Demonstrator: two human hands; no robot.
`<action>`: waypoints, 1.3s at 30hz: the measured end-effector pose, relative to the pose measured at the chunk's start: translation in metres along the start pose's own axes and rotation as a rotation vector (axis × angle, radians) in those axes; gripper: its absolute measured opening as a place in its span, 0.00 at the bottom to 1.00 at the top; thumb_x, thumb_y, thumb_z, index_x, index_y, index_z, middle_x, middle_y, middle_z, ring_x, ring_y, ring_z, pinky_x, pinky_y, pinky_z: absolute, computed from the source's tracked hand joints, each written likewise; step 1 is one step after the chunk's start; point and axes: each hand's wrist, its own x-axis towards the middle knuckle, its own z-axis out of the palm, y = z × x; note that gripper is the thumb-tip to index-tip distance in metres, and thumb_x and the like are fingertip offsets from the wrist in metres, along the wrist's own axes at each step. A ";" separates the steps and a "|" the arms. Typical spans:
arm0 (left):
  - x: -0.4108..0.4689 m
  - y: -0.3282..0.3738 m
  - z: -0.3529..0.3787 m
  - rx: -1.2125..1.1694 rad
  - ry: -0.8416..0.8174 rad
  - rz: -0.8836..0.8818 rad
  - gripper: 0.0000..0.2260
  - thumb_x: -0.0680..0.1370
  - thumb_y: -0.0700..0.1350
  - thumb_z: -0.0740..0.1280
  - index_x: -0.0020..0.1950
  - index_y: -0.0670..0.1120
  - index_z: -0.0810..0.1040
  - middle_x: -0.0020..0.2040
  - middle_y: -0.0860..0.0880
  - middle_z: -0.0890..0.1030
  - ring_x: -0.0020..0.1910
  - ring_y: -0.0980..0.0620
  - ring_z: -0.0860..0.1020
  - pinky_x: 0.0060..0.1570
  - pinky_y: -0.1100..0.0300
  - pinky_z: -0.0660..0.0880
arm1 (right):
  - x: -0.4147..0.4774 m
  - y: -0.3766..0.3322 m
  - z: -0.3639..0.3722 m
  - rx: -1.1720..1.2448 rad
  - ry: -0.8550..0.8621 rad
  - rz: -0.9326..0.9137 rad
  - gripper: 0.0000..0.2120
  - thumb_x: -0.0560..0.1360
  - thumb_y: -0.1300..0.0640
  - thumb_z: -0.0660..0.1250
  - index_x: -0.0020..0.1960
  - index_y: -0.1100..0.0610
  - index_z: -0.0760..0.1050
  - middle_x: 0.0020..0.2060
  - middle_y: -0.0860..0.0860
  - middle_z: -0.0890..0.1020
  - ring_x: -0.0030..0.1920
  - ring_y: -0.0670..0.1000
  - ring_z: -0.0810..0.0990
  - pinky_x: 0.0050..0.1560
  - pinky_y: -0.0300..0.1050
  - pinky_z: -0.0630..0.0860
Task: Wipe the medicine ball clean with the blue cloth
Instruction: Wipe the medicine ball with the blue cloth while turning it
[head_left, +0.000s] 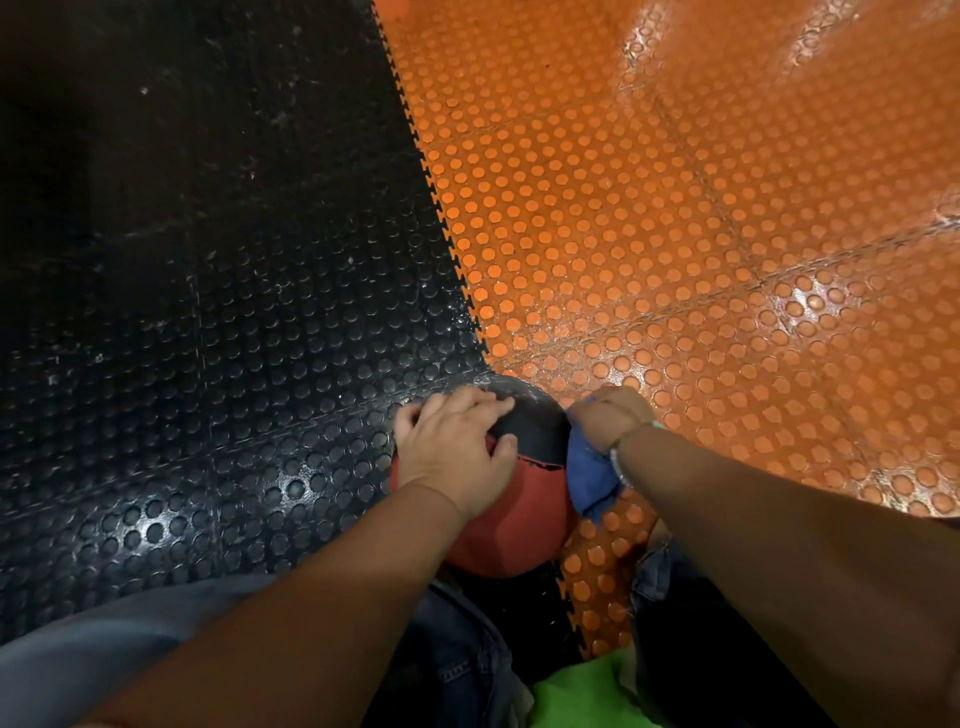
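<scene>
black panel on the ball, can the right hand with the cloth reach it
Probably yes: the right hand holds the blue cloth right beside the black panel; the left hand covers only its left edge.

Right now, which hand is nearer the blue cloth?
Right. The right hand grips the blue cloth against the right side of the medicine ball; the left hand rests spread on the ball's top, apart from the cloth.
</scene>
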 end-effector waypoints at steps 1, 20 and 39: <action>-0.001 0.001 -0.003 0.011 -0.035 0.018 0.18 0.78 0.59 0.60 0.68 0.63 0.71 0.66 0.63 0.69 0.65 0.57 0.63 0.63 0.57 0.47 | -0.002 -0.003 -0.003 -0.024 -0.019 0.018 0.10 0.78 0.59 0.60 0.51 0.65 0.75 0.43 0.57 0.78 0.42 0.55 0.77 0.50 0.47 0.74; -0.036 0.002 -0.019 0.039 -0.273 -0.062 0.27 0.72 0.63 0.67 0.69 0.60 0.68 0.68 0.58 0.68 0.68 0.54 0.67 0.65 0.54 0.62 | -0.061 0.039 0.013 0.593 -0.178 0.191 0.23 0.70 0.43 0.68 0.55 0.61 0.77 0.52 0.57 0.81 0.54 0.58 0.79 0.60 0.57 0.74; -0.014 0.003 -0.002 0.039 -0.339 -0.006 0.44 0.65 0.69 0.68 0.76 0.63 0.52 0.77 0.61 0.52 0.75 0.57 0.54 0.73 0.49 0.52 | -0.059 0.031 0.014 -0.302 0.153 -0.665 0.20 0.68 0.48 0.60 0.56 0.54 0.78 0.52 0.52 0.77 0.51 0.52 0.76 0.48 0.40 0.70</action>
